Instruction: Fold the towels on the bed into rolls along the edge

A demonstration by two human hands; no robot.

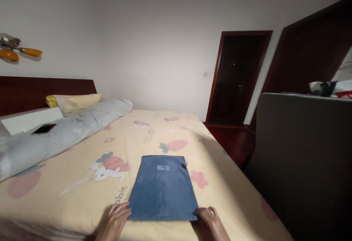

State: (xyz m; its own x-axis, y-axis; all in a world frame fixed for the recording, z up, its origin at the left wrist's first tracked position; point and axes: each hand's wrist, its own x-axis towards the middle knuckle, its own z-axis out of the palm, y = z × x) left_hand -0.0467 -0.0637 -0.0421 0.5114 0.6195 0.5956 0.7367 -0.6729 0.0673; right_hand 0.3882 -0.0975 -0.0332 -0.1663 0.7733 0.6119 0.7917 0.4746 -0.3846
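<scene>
A flat blue cloth piece (pixel 163 189), roughly rectangular, lies on the bed in front of me. White lettering shows near its far edge, upside down from my side, and there is a small dark patch by the far right corner. I cannot tell whether it is a bag or a folded cloth. At its near left corner, the bent fingers of my left hand (pixel 116 219) grip the edge. My right hand (pixel 211 219) holds the near right corner the same way, thumb side hidden. The near edge runs straight between both hands.
The bed (pixel 148 138) has a yellow sheet with carrot and rabbit prints. A rolled grey quilt (pixel 82 125) lies at left, with a phone (pixel 44 128) on it, near a white box (pixel 33 120) and pillow (pixel 79 103). A dark chair back (pixel 299 153) stands at right.
</scene>
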